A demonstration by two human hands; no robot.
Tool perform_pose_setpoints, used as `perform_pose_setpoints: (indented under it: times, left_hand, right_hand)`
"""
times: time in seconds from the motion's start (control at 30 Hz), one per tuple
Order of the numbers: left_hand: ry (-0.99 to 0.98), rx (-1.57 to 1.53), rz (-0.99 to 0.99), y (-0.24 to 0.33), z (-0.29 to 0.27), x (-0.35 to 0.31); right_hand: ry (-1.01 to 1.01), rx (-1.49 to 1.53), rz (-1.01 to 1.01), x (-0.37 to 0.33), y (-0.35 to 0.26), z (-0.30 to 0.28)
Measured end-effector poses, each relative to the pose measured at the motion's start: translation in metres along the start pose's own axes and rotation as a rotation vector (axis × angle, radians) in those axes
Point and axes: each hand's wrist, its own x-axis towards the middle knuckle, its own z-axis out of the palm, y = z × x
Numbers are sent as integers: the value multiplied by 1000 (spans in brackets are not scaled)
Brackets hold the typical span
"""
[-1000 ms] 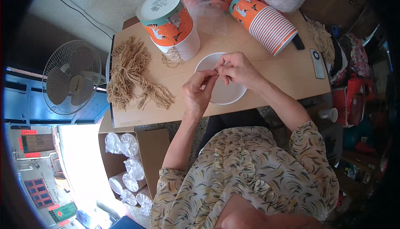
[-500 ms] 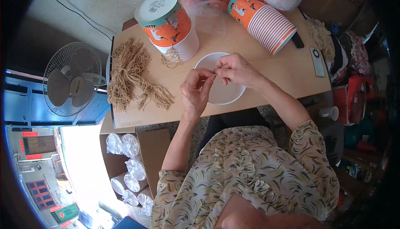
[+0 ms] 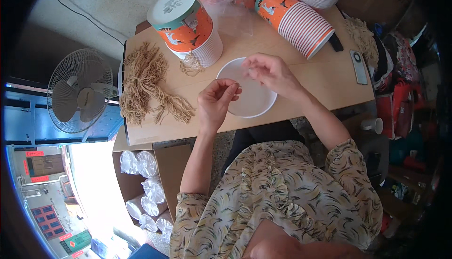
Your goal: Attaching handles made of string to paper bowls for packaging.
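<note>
Over the near left rim of a white paper bucket (image 3: 252, 107), my left hand (image 3: 217, 101) is closed in a pinch, thumb against forefinger. What it pinches is too small to make out. My right hand (image 3: 275, 75) hovers above the bucket's far right side, apart from the left. Its fingers are curled and smeared by motion, so any small thing in them is hidden. The bucket is open at the top, and its inside shows plain white. To the left lies a heap of tan cords (image 3: 143, 82), closest to my left hand.
Behind the cords stands an upside-down stack of orange paper buckets (image 3: 190, 33), with a few cords (image 3: 192, 65) at its side. Another bucket stack (image 3: 296, 23) lies at the back right, near a phone (image 3: 359, 67). A fan (image 3: 82, 92) and a carton (image 3: 172, 165) flank the table's left.
My hands, which met over the bucket, have parted. The right moved up and to the right; the left shifted slightly left, still pinching.
</note>
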Motion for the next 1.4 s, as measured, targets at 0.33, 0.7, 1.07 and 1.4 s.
perform_pose_setpoints:
  times: [0.33, 0.7, 1.07, 1.4]
  left_hand:
    - [-91, -192, -189, 1, -5, 3]
    - [-123, -276, -176, 1, 0, -1]
    - [-75, -186, -116, 5, 9, -6]
    - [-55, -86, -62, -3, 11, -9]
  right_hand:
    - [239, -437, -459, -33, 12, 25]
    - [236, -236, -317, -35, 23, 30]
    - [133, 62, -78, -34, 14, 26]
    - [132, 121, -15, -32, 11, 26]
